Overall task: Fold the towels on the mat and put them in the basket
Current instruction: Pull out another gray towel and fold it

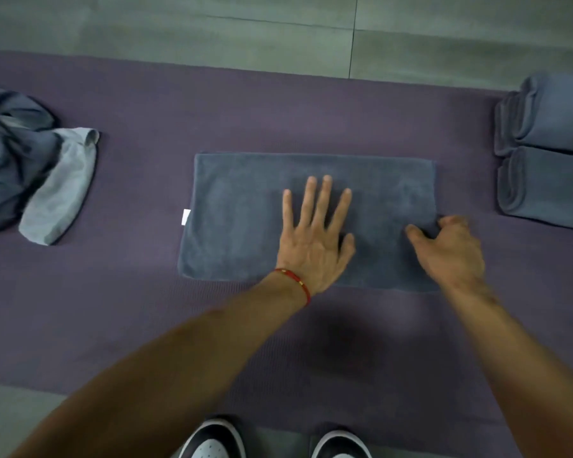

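Note:
A grey-blue towel [245, 213], folded into a wide rectangle, lies flat in the middle of the purple mat [113, 309]. My left hand [315, 236] presses flat on its centre with fingers spread straight. My right hand [450, 249] pinches the towel's right edge near the lower corner, fingers curled under the cloth. Two folded towels [549, 150] are stacked side by side at the right end of the mat. A heap of unfolded towels [24, 166], dark blue and light grey, sits at the left. No basket is in view.
Grey tiled floor [245, 31] lies beyond the mat's far edge. My two shoes [275, 441] stand at the mat's near edge. Bare mat stretches between the centre towel and both piles.

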`<action>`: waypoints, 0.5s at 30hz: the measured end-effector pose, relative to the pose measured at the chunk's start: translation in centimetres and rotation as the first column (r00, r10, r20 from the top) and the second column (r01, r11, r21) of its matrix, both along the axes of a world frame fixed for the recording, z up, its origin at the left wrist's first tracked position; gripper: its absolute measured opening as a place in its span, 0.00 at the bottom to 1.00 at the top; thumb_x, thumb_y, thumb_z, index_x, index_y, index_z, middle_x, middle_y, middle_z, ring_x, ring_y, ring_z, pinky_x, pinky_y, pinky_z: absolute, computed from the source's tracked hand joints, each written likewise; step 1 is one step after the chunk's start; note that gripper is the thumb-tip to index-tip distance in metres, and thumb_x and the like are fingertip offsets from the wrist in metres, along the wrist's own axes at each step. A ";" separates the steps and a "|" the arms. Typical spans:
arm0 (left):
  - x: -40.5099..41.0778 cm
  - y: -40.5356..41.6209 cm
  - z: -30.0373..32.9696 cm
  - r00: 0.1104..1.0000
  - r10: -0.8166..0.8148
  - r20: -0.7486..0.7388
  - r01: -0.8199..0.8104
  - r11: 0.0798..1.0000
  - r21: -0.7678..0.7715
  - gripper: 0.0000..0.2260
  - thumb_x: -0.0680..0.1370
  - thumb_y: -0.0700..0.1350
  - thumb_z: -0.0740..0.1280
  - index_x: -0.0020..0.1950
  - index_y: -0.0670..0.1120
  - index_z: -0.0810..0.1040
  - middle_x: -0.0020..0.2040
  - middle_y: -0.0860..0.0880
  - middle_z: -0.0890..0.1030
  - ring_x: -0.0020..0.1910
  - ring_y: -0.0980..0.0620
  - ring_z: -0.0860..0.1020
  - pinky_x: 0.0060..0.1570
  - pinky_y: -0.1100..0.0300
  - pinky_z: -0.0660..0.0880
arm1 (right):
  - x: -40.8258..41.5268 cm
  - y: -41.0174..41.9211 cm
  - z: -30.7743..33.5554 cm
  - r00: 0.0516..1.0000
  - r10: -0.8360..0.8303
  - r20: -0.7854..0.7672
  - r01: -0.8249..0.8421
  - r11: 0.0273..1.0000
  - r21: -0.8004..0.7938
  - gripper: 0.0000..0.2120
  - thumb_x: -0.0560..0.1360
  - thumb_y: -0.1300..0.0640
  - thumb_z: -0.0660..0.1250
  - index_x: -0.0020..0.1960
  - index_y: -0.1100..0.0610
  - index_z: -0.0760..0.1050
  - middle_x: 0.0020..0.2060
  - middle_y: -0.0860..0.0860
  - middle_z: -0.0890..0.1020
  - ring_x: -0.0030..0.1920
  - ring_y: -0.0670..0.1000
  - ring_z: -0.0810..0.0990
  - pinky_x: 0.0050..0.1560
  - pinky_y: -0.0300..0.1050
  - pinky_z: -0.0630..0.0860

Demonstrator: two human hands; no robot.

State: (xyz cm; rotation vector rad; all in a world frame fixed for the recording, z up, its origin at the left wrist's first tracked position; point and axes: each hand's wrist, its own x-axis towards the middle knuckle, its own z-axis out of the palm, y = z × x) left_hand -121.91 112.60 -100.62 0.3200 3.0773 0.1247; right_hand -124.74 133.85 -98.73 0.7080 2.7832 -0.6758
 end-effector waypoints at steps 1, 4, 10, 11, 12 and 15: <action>-0.3 0.2 -0.7 0.999 0.010 0.036 -0.010 1.000 -0.017 0.30 0.81 0.59 0.49 0.81 0.50 0.49 0.81 0.43 0.46 0.80 0.41 0.43 0.73 0.34 0.47 | -0.1 0.1 0.3 0.999 -0.011 0.030 0.012 1.000 -0.023 0.26 0.75 0.43 0.70 0.62 0.63 0.74 0.59 0.62 0.80 0.60 0.65 0.78 0.57 0.55 0.75; -0.5 -0.2 -1.8 0.996 0.003 0.091 0.001 0.999 -0.042 0.31 0.81 0.60 0.47 0.81 0.50 0.46 0.81 0.43 0.45 0.80 0.40 0.43 0.73 0.34 0.46 | -0.6 0.6 0.8 0.994 -0.003 0.110 0.014 0.995 -0.100 0.23 0.75 0.44 0.70 0.58 0.62 0.80 0.56 0.60 0.83 0.57 0.63 0.81 0.53 0.53 0.76; 0.1 -2.1 0.2 0.995 -0.070 0.075 0.047 0.961 0.273 0.31 0.78 0.54 0.58 0.80 0.46 0.57 0.81 0.44 0.50 0.80 0.43 0.45 0.76 0.39 0.50 | -1.3 -0.2 3.0 0.990 -0.024 0.140 0.062 0.959 -0.277 0.13 0.72 0.47 0.72 0.50 0.55 0.80 0.47 0.51 0.84 0.47 0.54 0.82 0.47 0.46 0.75; 0.8 -2.6 0.9 0.997 -0.066 0.034 0.049 0.929 0.367 0.30 0.77 0.52 0.60 0.79 0.45 0.61 0.81 0.44 0.54 0.80 0.44 0.48 0.77 0.42 0.51 | -1.4 -0.6 3.5 0.993 0.001 0.116 0.030 0.963 -0.266 0.12 0.72 0.47 0.72 0.50 0.54 0.79 0.46 0.50 0.83 0.47 0.54 0.81 0.47 0.46 0.74; 1.6 -3.0 1.8 0.999 -0.049 0.013 0.038 0.884 0.466 0.29 0.77 0.49 0.62 0.77 0.45 0.64 0.80 0.45 0.57 0.80 0.46 0.52 0.78 0.47 0.52 | -1.6 -1.0 4.2 0.995 0.022 0.095 0.004 0.965 -0.263 0.13 0.71 0.47 0.71 0.51 0.53 0.78 0.46 0.48 0.83 0.48 0.54 0.81 0.48 0.47 0.75; 2.8 -4.6 4.5 0.978 0.107 0.180 -0.204 0.684 0.701 0.23 0.76 0.46 0.68 0.71 0.48 0.74 0.70 0.52 0.74 0.67 0.59 0.72 0.69 0.69 0.63 | -1.9 -3.1 6.5 0.989 0.144 0.041 -0.121 0.931 -0.346 0.14 0.70 0.44 0.69 0.52 0.50 0.76 0.48 0.45 0.83 0.50 0.53 0.82 0.54 0.53 0.80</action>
